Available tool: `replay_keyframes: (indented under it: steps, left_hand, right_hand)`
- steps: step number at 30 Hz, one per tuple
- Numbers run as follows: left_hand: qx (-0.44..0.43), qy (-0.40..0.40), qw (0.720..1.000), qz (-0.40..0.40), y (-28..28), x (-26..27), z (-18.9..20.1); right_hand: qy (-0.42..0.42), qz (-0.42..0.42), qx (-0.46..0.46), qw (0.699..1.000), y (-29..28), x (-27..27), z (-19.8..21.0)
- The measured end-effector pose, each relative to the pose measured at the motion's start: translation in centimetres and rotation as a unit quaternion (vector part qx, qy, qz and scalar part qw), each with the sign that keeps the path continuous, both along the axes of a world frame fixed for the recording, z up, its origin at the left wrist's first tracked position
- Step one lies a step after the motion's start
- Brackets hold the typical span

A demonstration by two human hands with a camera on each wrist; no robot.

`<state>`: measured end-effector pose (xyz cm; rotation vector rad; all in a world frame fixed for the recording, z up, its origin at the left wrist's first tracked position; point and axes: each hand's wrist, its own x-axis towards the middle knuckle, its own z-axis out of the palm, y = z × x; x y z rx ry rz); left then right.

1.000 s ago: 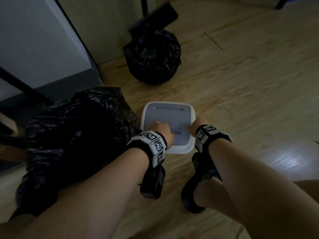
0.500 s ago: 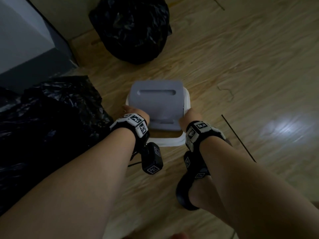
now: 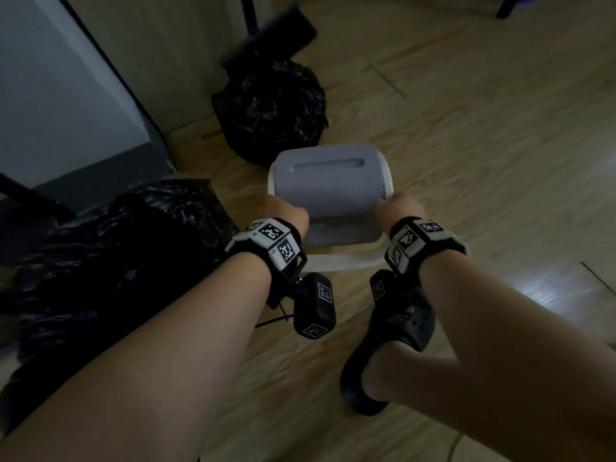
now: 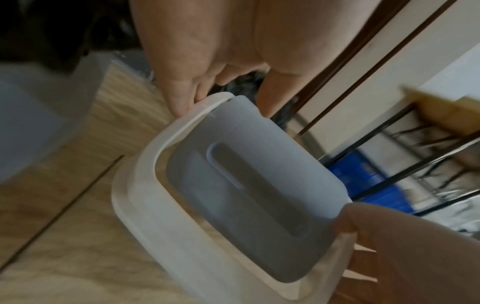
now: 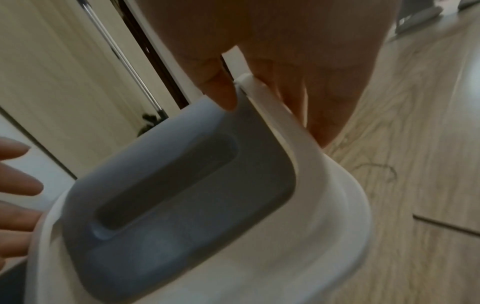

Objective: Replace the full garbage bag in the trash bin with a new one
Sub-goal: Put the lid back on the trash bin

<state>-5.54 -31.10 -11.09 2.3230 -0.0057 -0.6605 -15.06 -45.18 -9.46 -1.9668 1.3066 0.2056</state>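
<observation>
A white trash bin (image 3: 346,261) stands on the wooden floor in front of me, topped by a white lid frame (image 4: 145,164) with a grey swing flap (image 3: 330,181). The flap is tilted up at its far side. My left hand (image 3: 286,211) pinches the frame's left edge between thumb and fingers. My right hand (image 3: 396,208) pinches the right edge of the frame (image 5: 283,123), thumb on the flap (image 5: 182,195). The bin's inside is hidden under the flap. A full black garbage bag (image 3: 270,108) sits behind the bin by the wall.
A large crumpled black bag (image 3: 116,261) lies on the floor left of the bin. My foot in a black sandal (image 3: 383,355) stands just before the bin. A wall and dark door frame (image 3: 110,78) close the left side. Open wooden floor (image 3: 500,161) lies to the right.
My left hand left the top of the flap and took the frame's left edge. The right hand stayed at the right edge. The grey flap has tipped up.
</observation>
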Motion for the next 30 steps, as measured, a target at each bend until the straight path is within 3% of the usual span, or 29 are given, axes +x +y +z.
replay_keyframes:
  steps: [4,14,22,27,30]
  left_hand:
    - [-0.063,-0.025,0.998,0.005,0.7,-1.6,5.9]
    - [-0.149,-0.160,0.976,0.017,8.5,-2.3,14.3]
    - [-0.100,-0.220,0.969,0.057,19.2,-1.7,17.0]
    - [-0.066,-0.219,0.970,0.085,25.8,-1.3,16.9]
    - [-0.088,-0.204,0.966,0.131,28.6,-1.6,16.1]
  right_hand:
    - [-0.072,-0.029,-0.036,0.996,0.1,-0.7,5.2]
    - [-0.195,-0.006,-0.069,0.978,5.7,-1.1,13.9]
    - [-0.228,0.084,-0.015,0.970,14.4,1.5,14.4]
    - [-0.221,0.146,0.031,0.964,19.4,3.2,13.7]
    - [-0.205,0.182,0.043,0.961,21.9,3.8,12.8]
